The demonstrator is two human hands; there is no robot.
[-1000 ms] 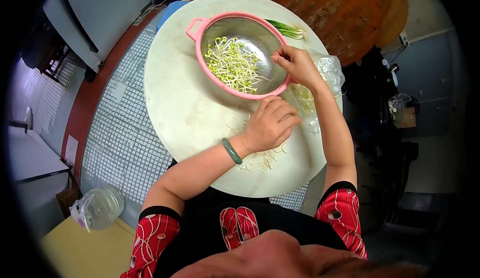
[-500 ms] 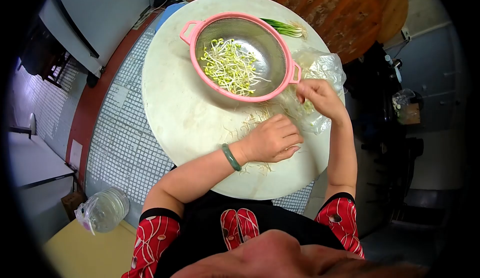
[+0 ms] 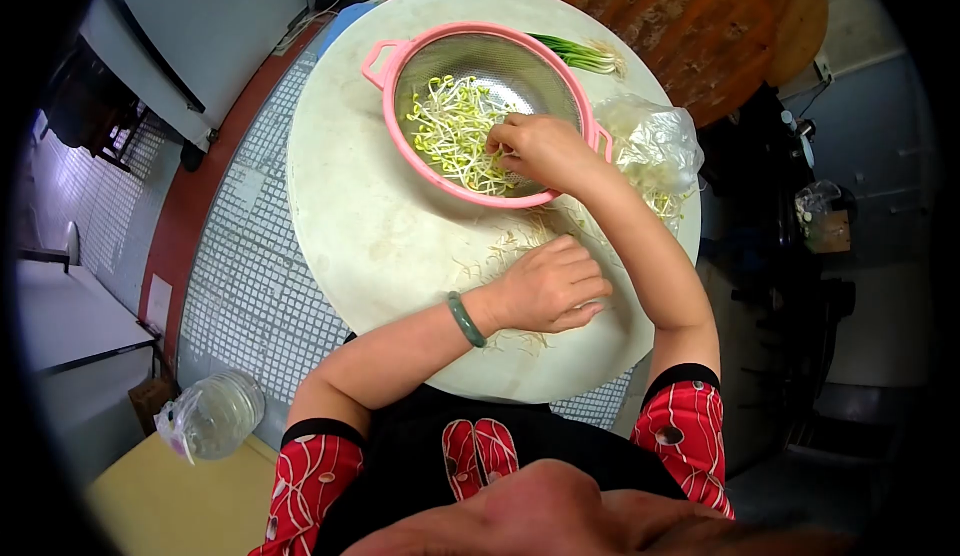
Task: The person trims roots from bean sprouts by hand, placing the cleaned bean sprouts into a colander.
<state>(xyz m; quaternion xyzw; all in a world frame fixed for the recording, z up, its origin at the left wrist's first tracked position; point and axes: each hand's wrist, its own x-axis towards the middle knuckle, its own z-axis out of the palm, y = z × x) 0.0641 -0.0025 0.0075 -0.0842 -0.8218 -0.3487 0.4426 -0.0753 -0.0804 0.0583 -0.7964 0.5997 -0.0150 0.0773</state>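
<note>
A pink-rimmed mesh colander [image 3: 425, 192] stands on the round white table, with a heap of yellow-headed bean sprouts [image 3: 450, 141] in its left part. My right hand [image 3: 545, 149] reaches over the colander's right rim, its fingers pinched at the edge of the heap, seemingly on a sprout. Below the colander, my left hand [image 3: 553, 284] rests on the table with curled fingers; what they hold is hidden. Thin brownish root bits [image 3: 510, 246] lie scattered around that hand. A clear plastic bag [image 3: 655, 141] with more sprouts sits right of the colander.
Spring onions [image 3: 585, 54] lie behind the colander on the white table [image 3: 345, 226]. Brown wooden round tabletops [image 3: 650, 16] stand beyond it. A large clear plastic bottle [image 3: 215, 416] is at the lower left, beside a yellowish surface [image 3: 190, 496].
My right hand has moved up and left, from beside the plastic bag to inside the colander at the sprouts. My left hand stays in nearly the same place.
</note>
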